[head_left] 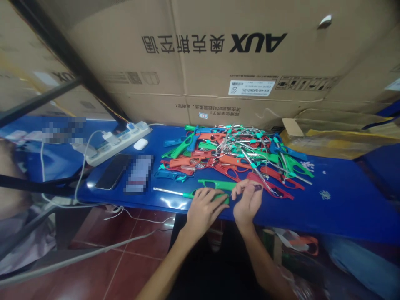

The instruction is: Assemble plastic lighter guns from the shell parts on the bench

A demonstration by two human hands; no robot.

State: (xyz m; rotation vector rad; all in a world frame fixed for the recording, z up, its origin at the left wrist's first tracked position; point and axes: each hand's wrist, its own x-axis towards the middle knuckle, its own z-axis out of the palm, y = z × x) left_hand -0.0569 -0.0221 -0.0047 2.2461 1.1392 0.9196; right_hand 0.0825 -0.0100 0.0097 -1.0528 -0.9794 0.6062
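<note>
My left hand (204, 204) lies on a green plastic lighter shell (218, 184) with a metal rod sticking out to the left, pressing it onto the blue table (312, 204); its fingers curl over the shell. My right hand (248, 196) is just right of it, fingers pinched on a small dark part (258, 188) at the shell's end. Behind the hands lies a heap of red, green, blue and orange lighter shells (237, 154) tangled with thin wires and metal tubes.
A black phone (113, 171), a white power strip (117, 141) with cables and a small white case (141, 144) lie on the table's left part. Large cardboard boxes (218, 58) stand behind. A dark metal frame (46, 96) crosses the left side. Red floor tiles lie below.
</note>
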